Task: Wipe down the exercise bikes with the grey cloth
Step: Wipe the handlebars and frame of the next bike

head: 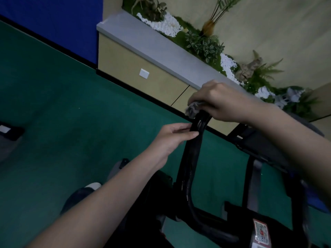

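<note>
A black exercise bike (232, 228) fills the lower right of the head view. Its glossy black handlebar (186, 169) curves up toward the middle. My right hand (223, 102) grips the grey cloth (192, 108) bunched over the top end of that bar. Just below, my left hand (172, 138) holds the bar, thumb and fingers pinching it from the left side. Most of the cloth is hidden under my right hand.
Green carpet (71, 104) covers the floor to the left. A low beige planter ledge (143, 51) with plants and white pebbles runs along the back wall. A dark object (10, 133) lies at the far left. My shoe (84, 192) shows near the bike's base.
</note>
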Motion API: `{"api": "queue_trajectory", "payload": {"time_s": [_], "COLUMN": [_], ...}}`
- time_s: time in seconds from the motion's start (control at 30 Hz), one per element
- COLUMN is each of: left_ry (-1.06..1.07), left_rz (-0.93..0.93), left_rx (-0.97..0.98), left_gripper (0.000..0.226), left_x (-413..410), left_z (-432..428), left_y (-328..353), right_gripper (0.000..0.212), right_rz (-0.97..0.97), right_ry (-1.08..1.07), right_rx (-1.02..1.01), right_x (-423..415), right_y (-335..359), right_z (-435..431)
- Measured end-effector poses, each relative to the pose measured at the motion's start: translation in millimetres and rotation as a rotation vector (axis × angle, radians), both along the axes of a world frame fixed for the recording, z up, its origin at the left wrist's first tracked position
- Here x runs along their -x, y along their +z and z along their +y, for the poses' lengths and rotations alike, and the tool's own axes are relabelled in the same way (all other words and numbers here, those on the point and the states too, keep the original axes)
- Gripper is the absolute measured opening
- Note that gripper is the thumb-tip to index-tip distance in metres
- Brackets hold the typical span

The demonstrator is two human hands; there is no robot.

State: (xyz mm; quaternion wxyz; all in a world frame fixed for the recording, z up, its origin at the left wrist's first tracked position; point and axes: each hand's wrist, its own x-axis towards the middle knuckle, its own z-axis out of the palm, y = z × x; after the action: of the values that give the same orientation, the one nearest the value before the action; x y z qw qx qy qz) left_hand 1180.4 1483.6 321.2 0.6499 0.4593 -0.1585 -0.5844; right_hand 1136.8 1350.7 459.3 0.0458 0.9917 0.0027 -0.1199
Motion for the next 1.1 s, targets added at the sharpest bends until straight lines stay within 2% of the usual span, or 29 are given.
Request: {"api": "queue_trajectory", "payload": {"time_s": [0.17,0.33,0.5,0.63,0.77,0.87,1.1], "left_ry": [-0.004,0.005,-0.007,-0.017,-0.062,-0.073,-0.143], "left_rz": [0.022,0.03,0.028,0.012,-0.022,-0.046,-0.112], "left_rx": [0.005,-0.003,0.002,-0.017,-0.009,-0.038,-0.057], "left_gripper": [0.028,0.021,0.024,0.029,0.03,0.023,0.02], "left_x": [0.9,1.3,0.8,-0.9,-4.9,-8.1,-15.4], "left_z": [-0.4,-1.4,-1.3,-1.4,0.0,-1.3,-1.7], "left_y": [-0.7,-1.2,-0.8,2.2,4.8,6.8,13.3], "right_gripper": [0.021,0.023,0.022,0.022,0.026,0.035,0.039], "right_rz": [-0.031,0.16,0.025,0.016,-0.355,-0.51,-0.964], "right_ry": [-0.064,-0.041,-0.053,-0.029,-0.216,-0.319,-0.626], "right_rx": [0.059,0.025,0.057,-0.035,-0.04,-0.081,-0.231], "right_x": [-7.9,-10.1,-6.4,11.3,26.1,38.1,40.8], "right_y": [2.3,-7.7,-3.9,-13.9,-15.8,-34.2,-61.7], "right_z": [-2.0,12.1,5.8,22.3,13.6,30.1,53.2]}}
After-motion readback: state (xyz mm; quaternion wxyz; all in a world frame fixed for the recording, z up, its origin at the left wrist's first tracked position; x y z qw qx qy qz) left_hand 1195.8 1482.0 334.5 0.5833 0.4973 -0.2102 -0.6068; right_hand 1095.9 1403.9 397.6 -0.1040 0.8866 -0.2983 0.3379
